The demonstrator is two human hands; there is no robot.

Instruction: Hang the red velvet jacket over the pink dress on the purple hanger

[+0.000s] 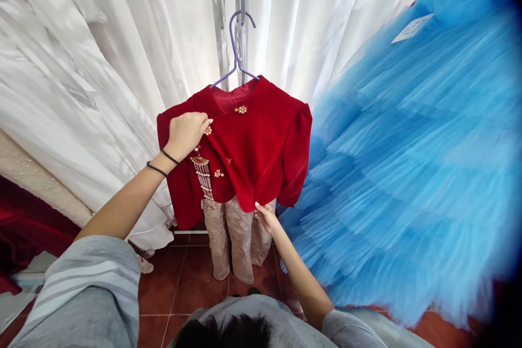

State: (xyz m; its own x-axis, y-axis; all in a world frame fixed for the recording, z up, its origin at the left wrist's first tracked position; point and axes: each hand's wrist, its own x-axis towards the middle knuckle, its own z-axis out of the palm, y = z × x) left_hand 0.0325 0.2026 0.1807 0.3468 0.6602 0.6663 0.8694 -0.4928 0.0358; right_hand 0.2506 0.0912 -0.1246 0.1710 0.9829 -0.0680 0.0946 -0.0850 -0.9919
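A red velvet jacket (265, 141) with puffed sleeves hangs on a purple hanger (235, 46). Its front is unfastened, one panel lapping loosely over the other. My left hand (187, 133) is closed on the jacket's front edge near the upper chest, beside a pearl flower ornament. Lower down, my right hand (267, 218) pinches the bottom corner of the front panel. A beaded tassel brooch (203, 178) dangles on the jacket below my left hand. Under the jacket hangs a beige sparkly skirt (238, 239), partly covered by it.
White gowns (110, 136) hang at the left, before a white curtain (310, 5). A large blue tulle dress (420, 163) with a tag fills the right side. Metal rack posts (220, 5) stand behind the hanger. Red tiles (196, 283) cover the floor.
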